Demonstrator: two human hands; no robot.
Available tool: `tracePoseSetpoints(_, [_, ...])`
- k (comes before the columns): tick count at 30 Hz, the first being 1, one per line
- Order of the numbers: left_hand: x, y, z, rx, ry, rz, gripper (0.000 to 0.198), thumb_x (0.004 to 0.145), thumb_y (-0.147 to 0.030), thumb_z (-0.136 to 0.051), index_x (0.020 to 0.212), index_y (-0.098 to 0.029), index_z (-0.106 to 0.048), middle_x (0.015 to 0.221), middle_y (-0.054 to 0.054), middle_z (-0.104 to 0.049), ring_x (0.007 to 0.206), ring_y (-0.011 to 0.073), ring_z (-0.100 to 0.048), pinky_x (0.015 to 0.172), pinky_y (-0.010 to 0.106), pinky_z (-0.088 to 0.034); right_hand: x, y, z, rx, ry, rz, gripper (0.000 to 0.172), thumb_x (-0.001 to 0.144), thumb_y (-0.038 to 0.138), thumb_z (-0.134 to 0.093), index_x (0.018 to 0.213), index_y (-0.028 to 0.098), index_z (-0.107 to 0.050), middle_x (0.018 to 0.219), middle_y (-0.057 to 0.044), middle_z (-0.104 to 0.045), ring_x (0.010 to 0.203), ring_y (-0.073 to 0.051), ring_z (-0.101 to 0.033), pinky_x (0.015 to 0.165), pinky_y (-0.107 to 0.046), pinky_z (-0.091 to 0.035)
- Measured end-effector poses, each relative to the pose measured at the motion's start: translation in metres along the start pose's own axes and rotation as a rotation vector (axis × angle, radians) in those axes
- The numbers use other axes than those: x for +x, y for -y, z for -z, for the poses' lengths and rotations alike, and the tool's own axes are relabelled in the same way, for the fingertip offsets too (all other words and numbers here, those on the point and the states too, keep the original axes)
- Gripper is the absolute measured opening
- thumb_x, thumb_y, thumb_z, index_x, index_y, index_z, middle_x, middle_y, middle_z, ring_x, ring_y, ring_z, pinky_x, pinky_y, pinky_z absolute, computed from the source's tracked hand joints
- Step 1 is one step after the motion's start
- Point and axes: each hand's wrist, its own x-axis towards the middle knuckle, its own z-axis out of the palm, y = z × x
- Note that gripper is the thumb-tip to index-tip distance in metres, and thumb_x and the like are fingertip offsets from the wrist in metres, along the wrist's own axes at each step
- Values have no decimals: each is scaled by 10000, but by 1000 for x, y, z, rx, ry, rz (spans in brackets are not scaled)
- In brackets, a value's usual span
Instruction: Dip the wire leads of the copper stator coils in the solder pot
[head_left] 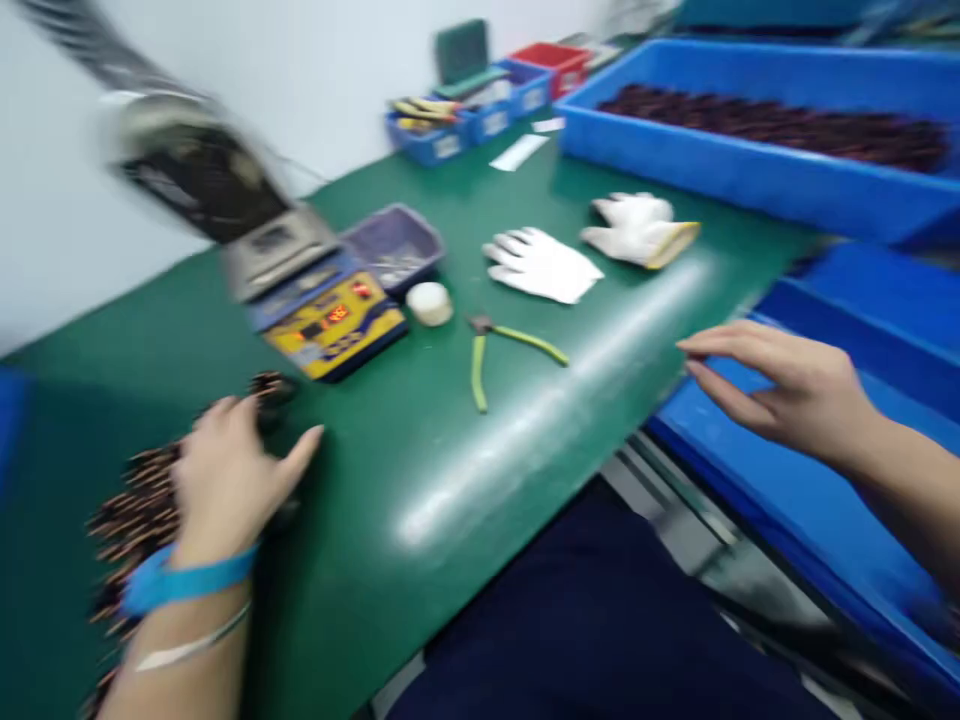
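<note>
My left hand [229,475], with a blue band and a pale bangle at the wrist, rests on a pile of small dark parts with coppery ends [139,510]. Its thumb is stretched out away from the curled fingers, and I see nothing gripped in it. Over the blue tray at the right, beside the table edge, hovers my right hand [787,390]. Its thumb and forefinger nearly meet in a loose pinch, and nothing shows between the tips. Green-handled cutting pliers [484,330] lie spread on the green table [360,590] between both hands.
A yellow-and-blue device with a red display [337,320] stands at left, near a grey bin [397,245] and a white round object [430,303]. White gloves [544,265] lie farther back. A large blue crate [720,160] holds dark parts; a lower blue tray [757,450] sits right.
</note>
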Motion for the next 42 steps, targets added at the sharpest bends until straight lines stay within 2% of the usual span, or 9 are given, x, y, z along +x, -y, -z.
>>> tracePoseSetpoints(2, [1, 18, 1, 76, 115, 4, 640, 845, -522, -548, 1288, -66, -475, 1395, 206, -468, 1265, 357, -457, 1049, 464, -412, 36, 51, -28, 259, 44, 226, 272, 863, 269, -597, 1073, 433, -648, 907, -74, -720, 845, -147, -691, 752, -292, -522])
tracePoseSetpoints(8, [3, 16, -4, 37, 17, 27, 398, 849, -462, -536, 1083, -145, -595, 1116, 137, -614, 1046, 319, -569, 936, 440, -460, 116, 182, -113, 790, 294, 555, 131, 910, 248, -522, 917, 273, -651, 901, -50, -696, 827, -165, -659, 756, -295, -531])
tracePoseSetpoints(12, [9, 12, -7, -53, -13, 77, 735, 787, -508, -619, 1364, -101, -415, 1433, 218, -417, 1279, 373, -438, 1007, 491, -414, 128, 201, -187, 832, 209, 485, 71, 874, 188, -546, 865, 212, -612, 837, -44, -661, 775, -169, -628, 728, -283, -503])
tracePoseSetpoints(15, [17, 12, -13, -58, 112, 87, 715, 826, -423, -581, 1432, -126, -346, 1541, 198, -288, 1363, 375, -359, 1062, 549, -355, 116, 198, -217, 735, 380, 560, 32, 832, 164, -613, 835, 196, -619, 814, -33, -659, 717, -164, -610, 657, -269, -476])
tracePoseSetpoints(20, [13, 10, -19, -95, 32, 37, 262, 816, -294, -551, 1038, -167, -608, 1282, 149, -548, 1196, 327, -518, 984, 489, -437, 107, 195, -215, 768, 458, 484, 28, 834, 162, -640, 862, 161, -638, 812, -36, -661, 714, -147, -618, 677, -257, -475])
tracePoseSetpoints(25, [-7, -11, -18, -290, 1, -221, 65, 815, -238, -549, 851, -187, -569, 1064, 90, -638, 999, 257, -603, 904, 423, -475, 117, 193, -207, 845, 564, 109, 220, 766, 165, -726, 961, 94, -653, 873, -77, -679, 734, -151, -654, 708, -276, -508])
tracePoseSetpoints(32, [-26, -45, -9, -555, -329, -212, 383, 770, -322, -684, 1077, -153, -528, 887, 36, -603, 741, 160, -603, 664, 285, -525, 117, 196, -203, 1428, 827, -337, 367, 693, 323, -797, 968, 122, -660, 913, -61, -715, 827, -162, -682, 815, -306, -548])
tracePoseSetpoints(37, [-25, -46, -11, -829, -219, -205, 436, 794, -235, -648, 1217, -158, -577, 1136, 102, -628, 1016, 200, -646, 794, 294, -586, 117, 197, -203, 1492, 688, -198, 386, 717, 308, -767, 1042, 133, -653, 974, -61, -714, 848, -161, -680, 805, -313, -554])
tracePoseSetpoints(42, [-28, -45, -14, -955, -162, -137, 530, 783, -198, -633, 1301, -118, -556, 1082, 84, -706, 830, 162, -713, 725, 234, -606, 120, 191, -197, 1231, 447, 85, 358, 765, 282, -735, 1086, 141, -664, 942, -57, -697, 831, -163, -665, 772, -304, -557])
